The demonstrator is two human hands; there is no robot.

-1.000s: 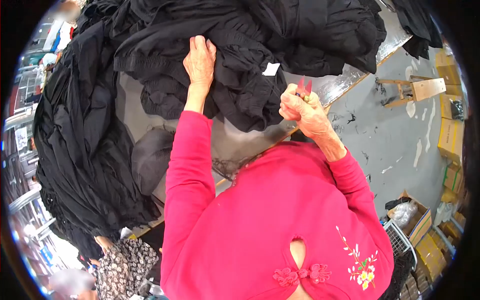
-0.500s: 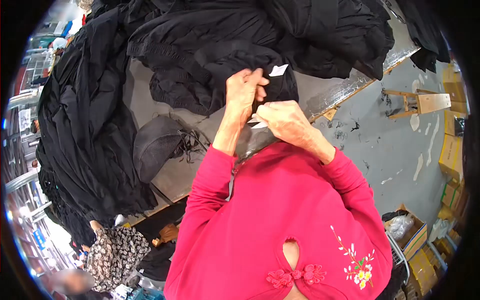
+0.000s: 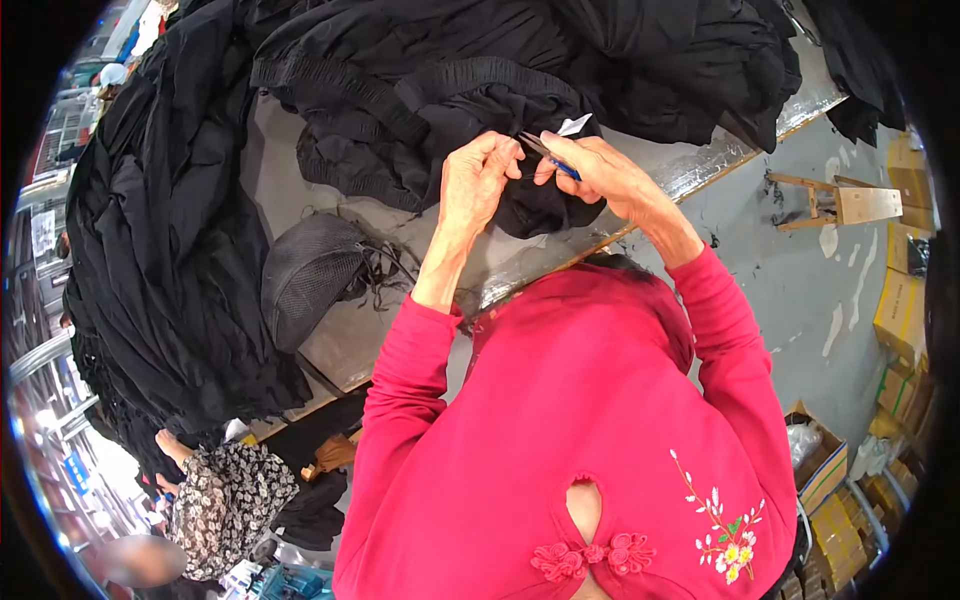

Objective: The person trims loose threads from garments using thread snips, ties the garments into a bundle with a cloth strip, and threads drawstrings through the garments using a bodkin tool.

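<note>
My right hand is closed around small thread snips with a blue handle, their blades pointing toward my left hand. My left hand pinches with its fingertips at the black garment, just left of the blades. Exactly which bit of cloth or thread it grips is hidden. Part of the garment hangs below both hands near the table edge. A white label shows on the dark cloth behind my right hand.
Heaped black garments cover the back of the grey table, and more drape on the left. A black mesh cap-like item lies nearer. Right are a wooden stool and cartons. Another person's patterned sleeve shows lower left.
Both hands have moved away from the table edge, and my right hand has shifted right. The snips now show in it. A white slip near my fingers is out of sight.
</note>
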